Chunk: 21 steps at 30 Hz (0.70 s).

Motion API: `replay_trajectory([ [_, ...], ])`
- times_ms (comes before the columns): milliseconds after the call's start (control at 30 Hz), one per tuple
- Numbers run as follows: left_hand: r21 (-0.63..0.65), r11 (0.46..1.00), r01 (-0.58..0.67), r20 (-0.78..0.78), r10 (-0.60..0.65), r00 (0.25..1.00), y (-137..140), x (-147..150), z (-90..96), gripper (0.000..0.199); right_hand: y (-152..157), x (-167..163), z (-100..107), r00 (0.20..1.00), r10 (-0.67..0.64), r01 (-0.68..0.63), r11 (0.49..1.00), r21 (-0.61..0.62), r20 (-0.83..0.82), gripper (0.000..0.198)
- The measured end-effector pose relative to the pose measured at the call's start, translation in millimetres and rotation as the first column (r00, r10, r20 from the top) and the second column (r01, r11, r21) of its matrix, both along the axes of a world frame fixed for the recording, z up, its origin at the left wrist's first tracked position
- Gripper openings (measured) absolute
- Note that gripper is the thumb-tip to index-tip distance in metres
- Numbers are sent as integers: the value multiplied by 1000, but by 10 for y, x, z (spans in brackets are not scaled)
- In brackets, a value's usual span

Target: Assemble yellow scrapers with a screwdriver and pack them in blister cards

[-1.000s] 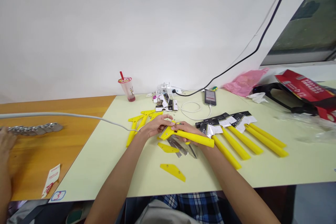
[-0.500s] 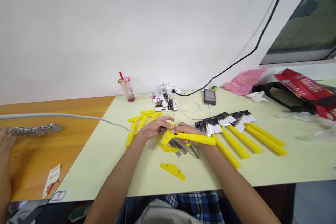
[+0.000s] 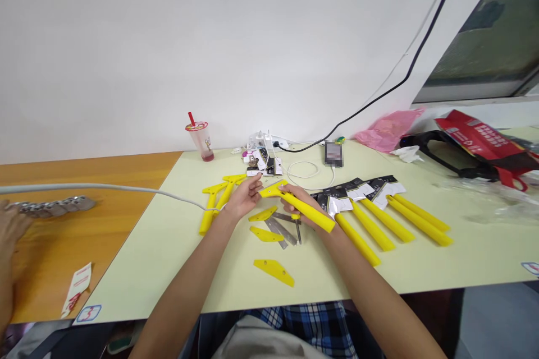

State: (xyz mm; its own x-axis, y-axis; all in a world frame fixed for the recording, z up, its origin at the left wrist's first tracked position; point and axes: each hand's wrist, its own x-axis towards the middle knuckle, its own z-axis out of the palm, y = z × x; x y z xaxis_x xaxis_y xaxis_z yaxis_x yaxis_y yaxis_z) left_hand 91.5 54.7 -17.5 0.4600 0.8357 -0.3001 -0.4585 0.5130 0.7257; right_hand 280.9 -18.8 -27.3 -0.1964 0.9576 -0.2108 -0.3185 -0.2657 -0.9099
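My right hand (image 3: 304, 202) is closed around a yellow plastic scraper (image 3: 311, 210), whose handle slants down to the right. A screwdriver (image 3: 298, 230) also sticks out from under this hand, its metal shaft downward. My left hand (image 3: 245, 197) is at the left end of the scraper's head, fingers curled against it; whether they hold anything small is hidden. Below the hands lie flat metal blades (image 3: 283, 230) and two yellow cover plates with holes, an upper plate (image 3: 263, 213) and a lower plate (image 3: 266, 234). Another cover plate (image 3: 273, 272) lies closer to me.
Yellow scrapers (image 3: 213, 207) lie at left; several more with black-and-white packaging (image 3: 366, 190) lie at right. Behind are a drink cup (image 3: 201, 141), a white cable (image 3: 305, 164) and a small screen device (image 3: 334, 153). Another person's hand (image 3: 12, 224) is at far left by metal parts (image 3: 54, 207).
The scraper has turned, its handle now slanting down more steeply, and it has risen slightly away from the cover plates and blades. The screwdriver now points more straight down.
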Motion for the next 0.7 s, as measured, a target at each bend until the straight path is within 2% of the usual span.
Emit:
replay_trajectory([
  [167,-95,989,-112,154,126,980,42,21,28,10,49,27,-24,983,-174,174,985,-5,-56,32],
  [433,-256,948,-189,216,246,945,35,73,-41,45,113,39,-90,965,-255,255,967,-2,-65,28],
  [700,-306,930,-206,166,265,950,66,90,-68,61,128,48,-94,971,-222,221,975,-26,-89,30],
])
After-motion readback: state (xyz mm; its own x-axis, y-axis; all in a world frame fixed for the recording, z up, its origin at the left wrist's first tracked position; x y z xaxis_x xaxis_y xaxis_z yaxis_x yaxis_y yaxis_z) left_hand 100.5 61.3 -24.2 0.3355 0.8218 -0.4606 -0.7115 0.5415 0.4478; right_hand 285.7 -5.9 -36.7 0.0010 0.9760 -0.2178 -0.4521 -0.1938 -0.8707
